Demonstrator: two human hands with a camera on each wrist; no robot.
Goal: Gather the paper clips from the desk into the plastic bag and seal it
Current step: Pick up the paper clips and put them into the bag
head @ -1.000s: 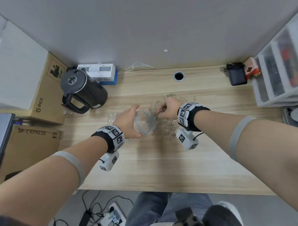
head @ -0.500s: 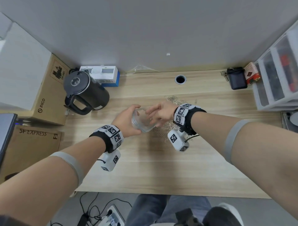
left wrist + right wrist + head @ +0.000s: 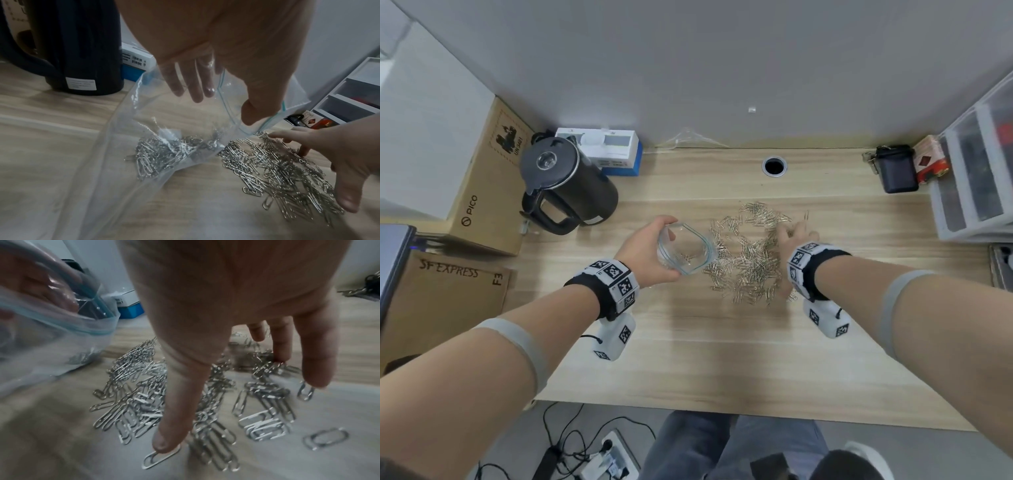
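My left hand (image 3: 650, 251) grips the clear plastic zip bag (image 3: 686, 253) by its mouth, tilted toward the silver paper clips (image 3: 748, 255) heaped on the wooden desk (image 3: 722, 359) just right of it, under my spread, empty right hand (image 3: 796, 236).
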